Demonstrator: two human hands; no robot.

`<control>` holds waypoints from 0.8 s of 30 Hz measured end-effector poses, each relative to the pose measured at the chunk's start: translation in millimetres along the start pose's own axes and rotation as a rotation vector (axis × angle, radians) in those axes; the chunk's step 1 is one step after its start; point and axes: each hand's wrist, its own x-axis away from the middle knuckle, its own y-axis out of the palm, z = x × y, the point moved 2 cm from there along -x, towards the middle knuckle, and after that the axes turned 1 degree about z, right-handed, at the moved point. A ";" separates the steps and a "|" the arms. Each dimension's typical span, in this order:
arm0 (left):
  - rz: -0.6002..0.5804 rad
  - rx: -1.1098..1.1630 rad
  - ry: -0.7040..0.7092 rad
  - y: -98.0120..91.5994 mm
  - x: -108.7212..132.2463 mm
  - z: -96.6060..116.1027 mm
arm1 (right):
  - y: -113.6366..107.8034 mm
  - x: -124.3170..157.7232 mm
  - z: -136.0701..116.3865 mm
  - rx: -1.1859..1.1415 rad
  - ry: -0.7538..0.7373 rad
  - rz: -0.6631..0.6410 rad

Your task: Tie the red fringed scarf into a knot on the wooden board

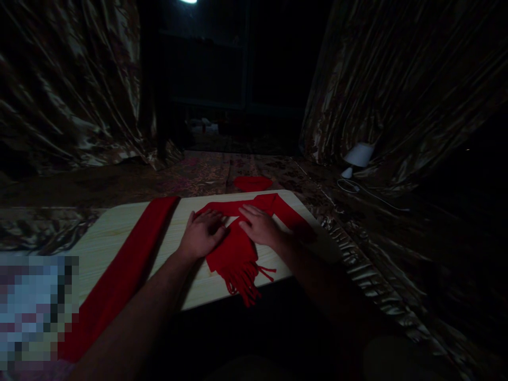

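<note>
A red scarf [234, 248] lies folded at angles on the pale wood-grain table [115, 227], its fringe [244, 283] hanging over the near edge. My left hand [202, 233] rests palm down on the scarf's left fold, fingers stretched forward and thumb apart. On the other side, my right hand [257, 225] lies flat over the scarf with its fingers extended toward the middle. Both hands are open and press on the cloth without gripping it. A long red strip of cloth [130, 254] runs down the table's left side; whether it joins the scarf I cannot tell.
More red cloth [253, 183] shows just past the table's far edge. A small white lamp [359, 154] with a cord [373, 198] stands at the right on patterned fabric. Curtains [79, 79] hang on both sides of a dark window. The lower left corner is blurred out.
</note>
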 end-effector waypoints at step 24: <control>0.018 -0.003 -0.177 10.8 3.7 -17.0 | 37.9 -6.0 0.3 -0.001 0.046 -0.137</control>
